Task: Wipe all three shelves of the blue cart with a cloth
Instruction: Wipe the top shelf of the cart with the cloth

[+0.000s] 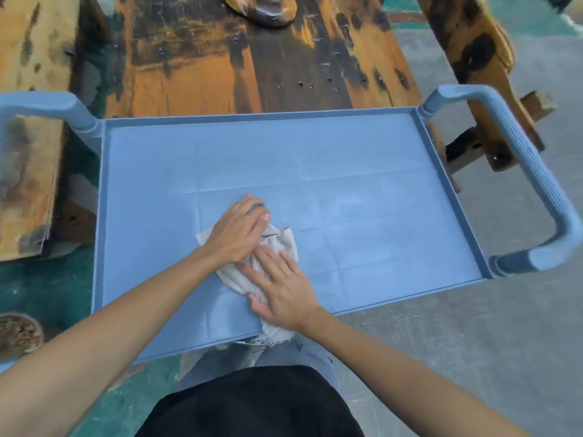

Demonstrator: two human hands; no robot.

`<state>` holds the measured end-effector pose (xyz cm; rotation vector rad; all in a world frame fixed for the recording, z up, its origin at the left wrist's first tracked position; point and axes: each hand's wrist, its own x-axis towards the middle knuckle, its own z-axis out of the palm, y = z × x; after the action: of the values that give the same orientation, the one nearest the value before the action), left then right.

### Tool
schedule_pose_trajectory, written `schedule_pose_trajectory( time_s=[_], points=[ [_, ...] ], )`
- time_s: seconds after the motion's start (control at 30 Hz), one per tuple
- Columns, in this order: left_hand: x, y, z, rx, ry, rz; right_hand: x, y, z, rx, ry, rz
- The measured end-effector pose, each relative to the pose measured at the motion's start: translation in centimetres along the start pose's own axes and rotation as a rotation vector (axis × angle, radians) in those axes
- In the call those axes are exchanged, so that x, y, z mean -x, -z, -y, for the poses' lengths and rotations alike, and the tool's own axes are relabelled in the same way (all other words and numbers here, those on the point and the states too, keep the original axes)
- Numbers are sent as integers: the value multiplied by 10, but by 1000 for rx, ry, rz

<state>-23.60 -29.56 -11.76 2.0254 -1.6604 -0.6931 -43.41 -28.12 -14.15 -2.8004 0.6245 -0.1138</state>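
Observation:
The blue cart's top shelf [362, 190] fills the middle of the head view, with a raised rim all round. A crumpled white cloth [279, 244] lies on it near the front edge, and a frayed end hangs over that edge. My left hand [238, 231] presses flat on the cloth's far left part. My right hand [280, 285] presses flat on its near part, fingers spread. Both hands rest on the cloth. The two lower shelves are hidden under the top one.
Cart handles stick out at the left [47, 105] and right [530, 171]. A worn wooden table [236, 64] stands just behind the cart, with wooden benches at either side. A round pot [19, 334] sits on the floor at the lower left.

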Motion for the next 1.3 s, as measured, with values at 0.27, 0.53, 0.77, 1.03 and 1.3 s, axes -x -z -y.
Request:
schedule_pose_trajectory(
  time_s=[0.27,0.53,0.77,1.03,1.3],
  points=[
    [-34,-47,-59,21,-204,95,63,44,-115,102,29,90],
    [-81,-88,-113,-81,-286,232,139,104,-236,226,-104,158],
    [-125,-117,-148,-77,-340,124,151,140,-283,205,-514,-43],
    [-149,-117,-142,-103,-236,44,60,116,-282,-307,-953,-228],
    [-141,-92,-119,-192,16,-183,-70,84,-267,-404,-924,-357]
  ],
)
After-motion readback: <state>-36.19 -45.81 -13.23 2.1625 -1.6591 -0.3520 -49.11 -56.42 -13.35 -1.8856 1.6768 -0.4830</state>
